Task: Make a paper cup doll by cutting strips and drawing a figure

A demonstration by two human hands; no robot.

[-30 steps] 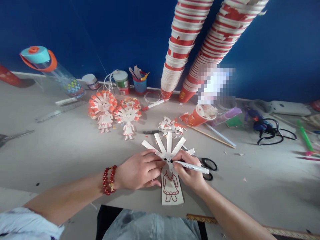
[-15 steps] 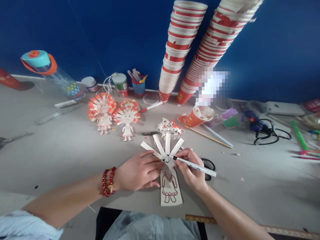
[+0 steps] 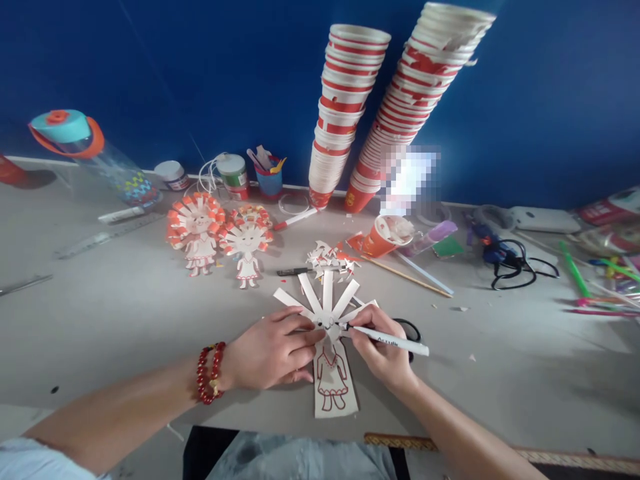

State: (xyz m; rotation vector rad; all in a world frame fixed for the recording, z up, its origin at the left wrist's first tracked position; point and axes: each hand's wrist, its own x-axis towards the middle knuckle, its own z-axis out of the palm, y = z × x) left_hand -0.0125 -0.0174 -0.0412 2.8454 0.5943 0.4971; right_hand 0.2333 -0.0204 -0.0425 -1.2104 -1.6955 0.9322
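Note:
A white paper cutout (image 3: 336,393) lies on the table before me, with strips fanned out at its top and a dress and legs drawn in dark red below. Dark marks show on its round head part. My left hand (image 3: 275,350) rests flat on the cutout's left side, fingers spread and pressing on it. In my right hand (image 3: 383,347) is a white marker (image 3: 395,342), gripped between thumb and fingers, its dark tip at the head part. Black-handled scissors (image 3: 410,330) lie partly hidden behind my right hand.
Two finished-looking paper dolls (image 3: 199,233) with curled orange hair stand left of centre. Paper scraps (image 3: 330,257) and a black pen (image 3: 293,271) lie beyond the cutout. Tall stacks of paper cups (image 3: 345,107) lean at the back, near a scrap-filled cup (image 3: 383,239). A water bottle (image 3: 115,167) stands left.
The whole view has shifted slightly, moving most things a little leftward. The marker tip stays at the head part, and my left hand keeps its place on the cutout.

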